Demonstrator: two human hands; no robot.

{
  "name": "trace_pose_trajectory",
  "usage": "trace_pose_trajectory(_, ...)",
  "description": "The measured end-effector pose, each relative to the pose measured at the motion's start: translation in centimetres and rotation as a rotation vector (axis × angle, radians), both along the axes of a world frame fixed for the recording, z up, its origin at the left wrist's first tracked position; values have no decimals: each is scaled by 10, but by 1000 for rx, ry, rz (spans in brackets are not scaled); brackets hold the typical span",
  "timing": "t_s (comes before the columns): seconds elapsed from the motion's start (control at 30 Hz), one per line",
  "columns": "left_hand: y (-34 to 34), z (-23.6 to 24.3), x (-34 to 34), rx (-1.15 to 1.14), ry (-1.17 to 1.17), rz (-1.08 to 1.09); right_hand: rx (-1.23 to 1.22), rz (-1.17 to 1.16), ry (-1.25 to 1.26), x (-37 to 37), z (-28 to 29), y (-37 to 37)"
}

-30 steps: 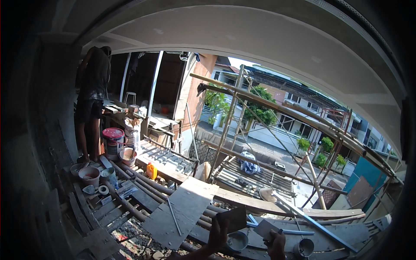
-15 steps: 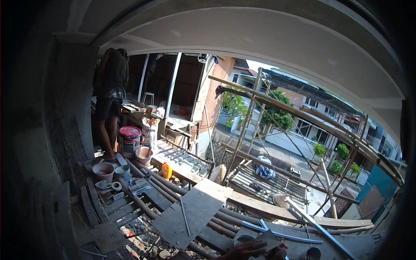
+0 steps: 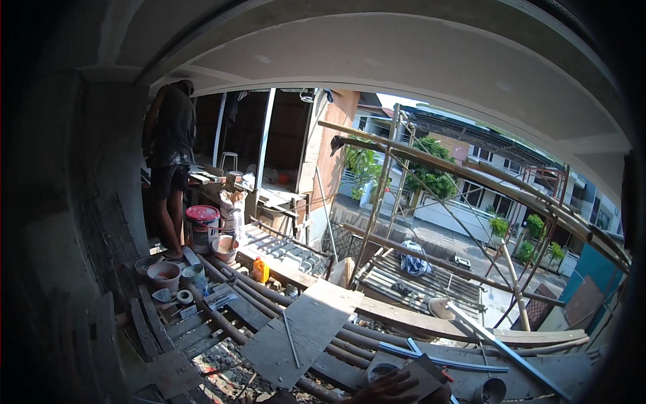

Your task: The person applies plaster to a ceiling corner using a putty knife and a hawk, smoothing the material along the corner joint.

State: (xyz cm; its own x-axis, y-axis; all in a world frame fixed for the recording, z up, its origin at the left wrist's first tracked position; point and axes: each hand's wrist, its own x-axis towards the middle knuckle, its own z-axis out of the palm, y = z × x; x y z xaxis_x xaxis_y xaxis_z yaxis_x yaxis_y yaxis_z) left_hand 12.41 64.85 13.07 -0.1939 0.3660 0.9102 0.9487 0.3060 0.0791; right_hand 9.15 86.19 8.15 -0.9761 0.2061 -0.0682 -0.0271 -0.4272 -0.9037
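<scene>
At the lower edge, right of centre, my left hand (image 3: 389, 388) has its fingers stretched out against the left side of a dark grey flat plate (image 3: 425, 374). My right hand (image 3: 441, 395) is beside the plate's lower right corner, mostly cut off by the picture edge and in shade. Its fingers look closed, and a small red piece (image 3: 447, 375) shows just above them; what they grip is unclear. Behind the plate stands a round bowl (image 3: 382, 372), partly covered. A dark bucket (image 3: 490, 390) is to the right of my right hand.
Light-blue metal strips (image 3: 444, 362) and a long pole (image 3: 505, 350) lie beyond my hands. A board (image 3: 303, 330) rests on round poles with gaps over rubble. Buckets (image 3: 163, 274), a yellow bottle (image 3: 261, 270) and another person (image 3: 172, 135) are at left; scaffolding (image 3: 377, 195) rises ahead.
The plate has come further up into view, its face showing more, with my left hand on it. The other person stands a little more upright. The view has shifted slightly.
</scene>
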Motion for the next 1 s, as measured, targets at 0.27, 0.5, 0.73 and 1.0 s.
trace_pose_trajectory(0.27, 4, -21, -9, -56, 7, 12, -91, -24, -94, 14, 27, -7)
trace_pose_trajectory(0.5, 7, -38, -26, -28, -66, 58, -176, -31, -147, 31, 55, -13)
trace_pose_trajectory(0.73, -5, -63, -58, 189, -707, 218, -42, 14, 253, 38, 83, -9)
trace_pose_trajectory(1.0, -19, -34, -70, 905, -1818, -518, 1840, -198, 1092, 18, 58, -14)
